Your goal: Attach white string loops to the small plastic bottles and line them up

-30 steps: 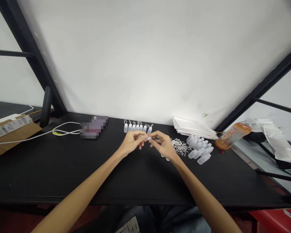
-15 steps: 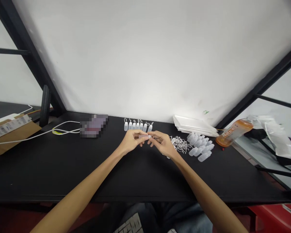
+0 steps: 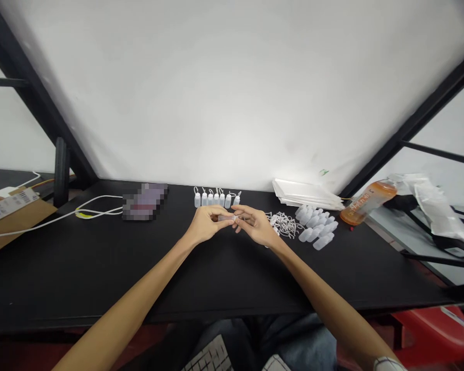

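Above the middle of the black table, my left hand (image 3: pixel 208 223) is closed around a small translucent plastic bottle (image 3: pixel 226 218) lying sideways in the fingers. My right hand (image 3: pixel 257 225) meets it from the other side, thumb and fingers pinched at the white cap end, which they partly hide. Behind my hands stands a row of several capped bottles (image 3: pixel 210 200) with white loops on top. Just right of my right hand lies a heap of white looped caps (image 3: pixel 285 224). Beyond it several uncapped bottles (image 3: pixel 316 226) lie in a cluster.
Flat white packets (image 3: pixel 305 196) are stacked against the wall. An orange drink bottle (image 3: pixel 367 203) lies at the right edge. On the left are a blurred-out phone-like object (image 3: pixel 145 202), a white cable (image 3: pixel 100 198) and a brown cardboard package (image 3: pixel 19 221). Black frame bars flank the table.
My hands stay together on the small bottle, with only slight finger movement at its cap end. The whole view has shifted a little.
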{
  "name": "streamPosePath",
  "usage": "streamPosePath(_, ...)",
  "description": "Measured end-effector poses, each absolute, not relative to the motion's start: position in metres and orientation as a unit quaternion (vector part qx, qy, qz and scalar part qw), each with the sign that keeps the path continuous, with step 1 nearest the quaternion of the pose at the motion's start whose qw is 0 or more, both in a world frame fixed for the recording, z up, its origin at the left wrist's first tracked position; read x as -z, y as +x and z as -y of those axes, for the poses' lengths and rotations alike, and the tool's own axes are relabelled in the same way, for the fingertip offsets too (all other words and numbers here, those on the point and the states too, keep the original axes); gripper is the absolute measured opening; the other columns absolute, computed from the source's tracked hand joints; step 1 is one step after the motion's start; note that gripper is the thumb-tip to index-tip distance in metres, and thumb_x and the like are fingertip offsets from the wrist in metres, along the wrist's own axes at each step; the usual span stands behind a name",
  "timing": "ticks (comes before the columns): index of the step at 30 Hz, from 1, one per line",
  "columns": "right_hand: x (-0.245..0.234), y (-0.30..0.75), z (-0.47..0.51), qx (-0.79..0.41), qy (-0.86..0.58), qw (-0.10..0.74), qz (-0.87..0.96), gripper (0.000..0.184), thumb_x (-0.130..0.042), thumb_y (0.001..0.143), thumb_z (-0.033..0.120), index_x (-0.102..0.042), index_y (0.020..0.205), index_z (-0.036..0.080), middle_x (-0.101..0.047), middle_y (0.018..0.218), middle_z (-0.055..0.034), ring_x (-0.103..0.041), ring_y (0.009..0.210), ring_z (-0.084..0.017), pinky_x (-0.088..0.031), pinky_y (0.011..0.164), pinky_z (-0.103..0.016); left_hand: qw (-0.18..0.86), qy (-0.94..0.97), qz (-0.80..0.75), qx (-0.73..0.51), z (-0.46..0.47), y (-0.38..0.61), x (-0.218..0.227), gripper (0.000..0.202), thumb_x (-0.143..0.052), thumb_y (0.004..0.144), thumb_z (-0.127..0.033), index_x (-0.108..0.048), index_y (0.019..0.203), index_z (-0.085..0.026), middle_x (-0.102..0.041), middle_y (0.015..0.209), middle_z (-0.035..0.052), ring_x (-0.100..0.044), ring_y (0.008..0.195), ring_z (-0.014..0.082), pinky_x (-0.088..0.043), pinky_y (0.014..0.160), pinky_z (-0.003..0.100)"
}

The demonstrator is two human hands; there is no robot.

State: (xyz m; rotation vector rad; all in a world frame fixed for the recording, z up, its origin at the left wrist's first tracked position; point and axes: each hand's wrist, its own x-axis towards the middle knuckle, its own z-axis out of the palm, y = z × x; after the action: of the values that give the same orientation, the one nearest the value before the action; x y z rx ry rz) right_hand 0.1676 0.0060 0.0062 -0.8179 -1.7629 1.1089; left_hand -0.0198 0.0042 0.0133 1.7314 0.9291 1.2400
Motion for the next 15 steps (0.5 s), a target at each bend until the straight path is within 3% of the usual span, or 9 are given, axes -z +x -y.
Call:
streamPosePath(10, -0.0047, 0.1670, -0.0098, -0.431, -0.315, 0.422, 0.732, 0.040, -0.063, 0.086, 0.038, -0.059, 0.120, 0.017, -0.060, 0.092, -0.0059, -0.064, 0.073, -0.016, -0.060, 0.065, -0.034, 0.256, 0.753, -0.383, -0.470, -0.0018, -0.0180, -0.0135, 0.009, -0.072, 0.074, -0.020, -0.077, 0.080, -0.016, -0.073, 0.088, 0.0077, -0.063, 0.071, 0.0157, -0.047, 0.062, 0.027)
streamPosePath(15, -0.0069, 0.1666, -0.0089, -0.324, -0.317, 0.444, 0.773, 0.034, -0.056, 0.091, 0.032, -0.062, 0.123, 0.020, -0.059, 0.106, -0.0102, -0.064, 0.082, -0.018, -0.061, 0.066, -0.034, 0.245, 0.746, -0.390, -0.481, -0.0026, -0.0176, -0.0155, 0.021, -0.069, 0.077, -0.025, -0.075, 0.095, -0.016, -0.073, 0.098, 0.0084, -0.066, 0.081, 0.0189, -0.051, 0.063, 0.026)
